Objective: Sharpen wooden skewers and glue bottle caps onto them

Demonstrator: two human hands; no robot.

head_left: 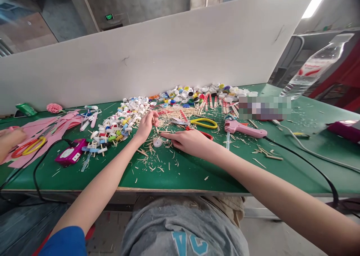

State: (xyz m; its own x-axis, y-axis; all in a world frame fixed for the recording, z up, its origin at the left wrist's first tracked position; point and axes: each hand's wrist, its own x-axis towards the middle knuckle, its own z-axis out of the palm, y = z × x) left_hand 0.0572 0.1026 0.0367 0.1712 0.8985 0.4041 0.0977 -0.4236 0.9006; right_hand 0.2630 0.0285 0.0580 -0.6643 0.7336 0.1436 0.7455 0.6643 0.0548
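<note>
My left hand is closed in a pinch over the table, with a short thin wooden stick showing at its fingertips. Just to the right, my right hand reaches low over wood slivers, index finger stretched out, holding nothing that I can see. Below the two hands a round white bottle cap lies on the green table. Scissors with a yellow handle lie behind my right hand, and a red handle shows partly beside it. A pile of short wooden sticks spreads behind both hands.
Small caps joined to sticks are heaped at left, loose bottle caps along the white partition. A pink glue gun with its cord lies right, near a water bottle. Another person's hand is at far left by pink strips.
</note>
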